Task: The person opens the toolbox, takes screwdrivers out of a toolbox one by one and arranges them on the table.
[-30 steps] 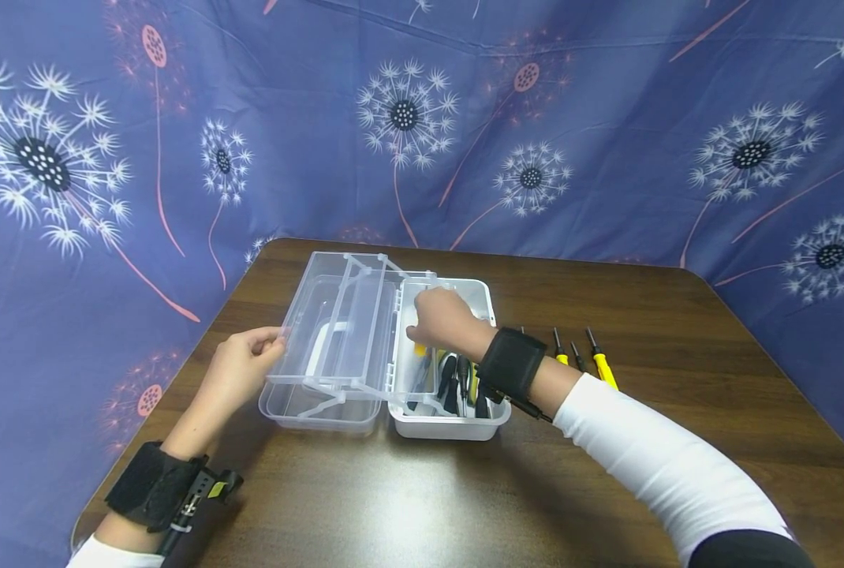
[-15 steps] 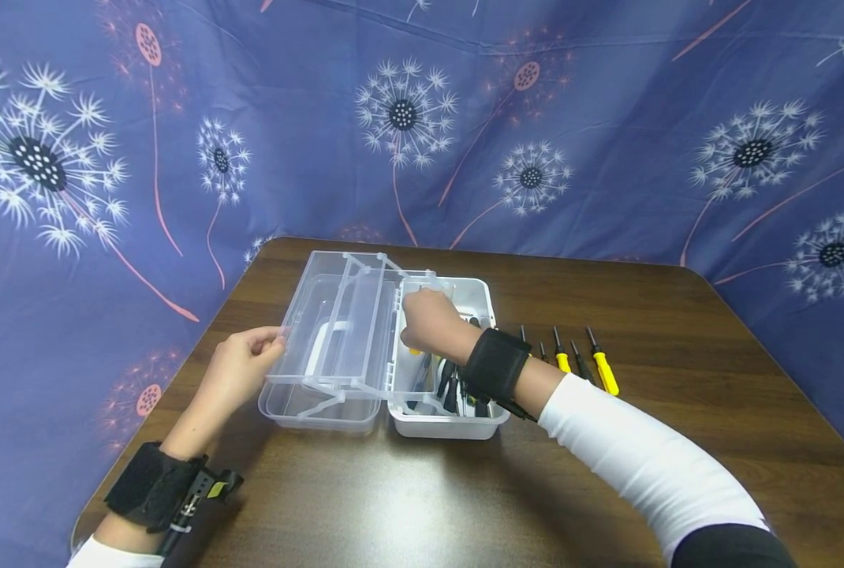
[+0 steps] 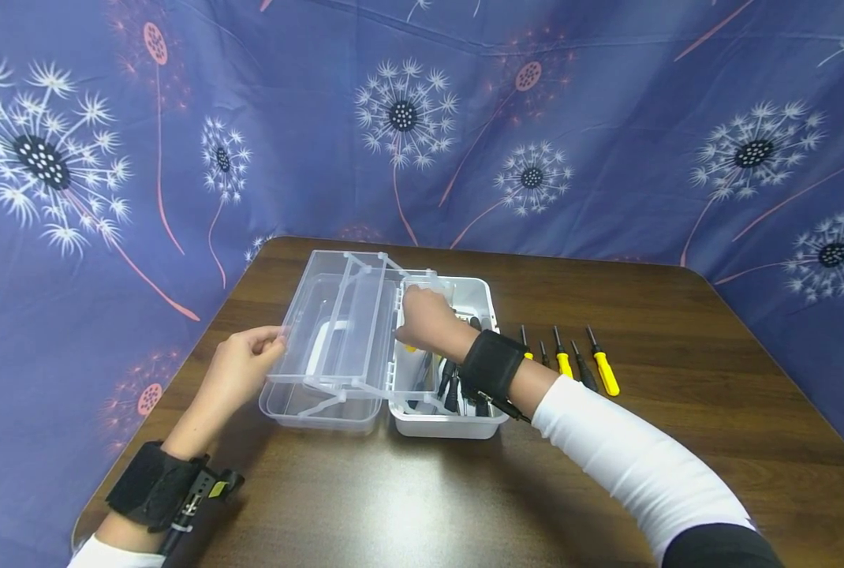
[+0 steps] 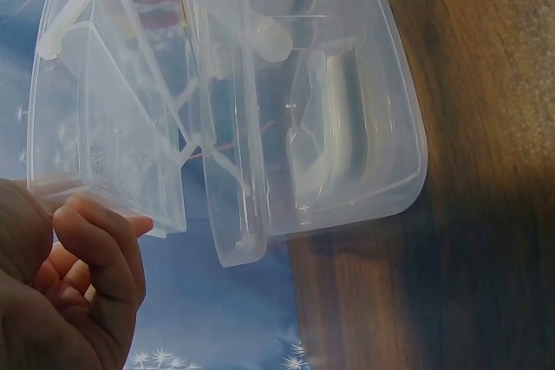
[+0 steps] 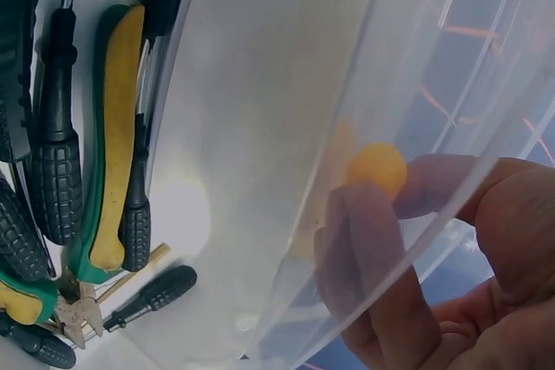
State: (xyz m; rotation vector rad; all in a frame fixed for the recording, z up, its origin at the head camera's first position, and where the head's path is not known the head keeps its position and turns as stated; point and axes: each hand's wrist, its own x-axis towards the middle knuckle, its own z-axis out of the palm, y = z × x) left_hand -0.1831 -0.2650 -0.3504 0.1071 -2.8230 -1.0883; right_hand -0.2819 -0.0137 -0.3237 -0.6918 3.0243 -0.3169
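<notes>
My left hand (image 3: 243, 367) pinches the left edge of a clear fold-out tray (image 4: 121, 119) with thumb and fingers. This tray belongs to an opened tool box, whose white base (image 3: 449, 428) stands mid-table. Over the base, my right hand (image 3: 432, 319) reaches into the tray on that side. In the right wrist view, its thumb and fingers pinch a small thing with a rounded orange-yellow end (image 5: 378, 171), seen through the translucent tray wall; its kind is hidden. Pliers with green and yellow handles (image 5: 113, 145) and black-handled screwdrivers (image 5: 59, 153) lie in the base.
The clear lid (image 3: 287, 420) lies folded back to the left, with hinged arms linking the trays above it. Right of the box, several screwdrivers lie in a row on the wooden table (image 3: 677, 442), among them a yellow one (image 3: 606, 373). A patterned blue cloth (image 3: 464, 47) hangs behind.
My right hand has shifted slightly left over the box, with the orange-yellow end still at its fingers. More of the screwdriver row shows past the forearm. My left hand stays on the tray edge.
</notes>
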